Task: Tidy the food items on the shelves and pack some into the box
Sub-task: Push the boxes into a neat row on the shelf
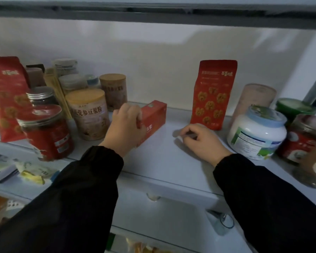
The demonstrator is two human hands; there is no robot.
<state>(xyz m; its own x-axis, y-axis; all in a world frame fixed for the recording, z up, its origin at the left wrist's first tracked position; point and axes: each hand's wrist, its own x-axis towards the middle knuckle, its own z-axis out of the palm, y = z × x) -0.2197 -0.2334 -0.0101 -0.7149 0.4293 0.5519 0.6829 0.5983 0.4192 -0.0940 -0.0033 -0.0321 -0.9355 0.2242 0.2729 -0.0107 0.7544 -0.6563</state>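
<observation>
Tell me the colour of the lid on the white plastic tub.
The round lid of the white plastic tub is light blue, clearest in head view.

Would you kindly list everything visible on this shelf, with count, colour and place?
red box: one, red, mid-shelf, lying down
red pouches: two, red with yellow prints; one upright at back right, one far left
paper canisters: two, beige with tan lids, left of the red box
metal-lidded jars: two, left front; front one red-labelled
pale-lidded jars: about three, back left, blurred
white tub: one, white with blue lid, right
pink tube: one, behind the white tub
green-lidded container: one, far right back
brown-labelled jar: one, far right front
packets: several, lower shelf left, blurred
shelf: one, white
left hand: grips the red box
right hand: rests on the shelf, fingers curled; contents unclear
</observation>
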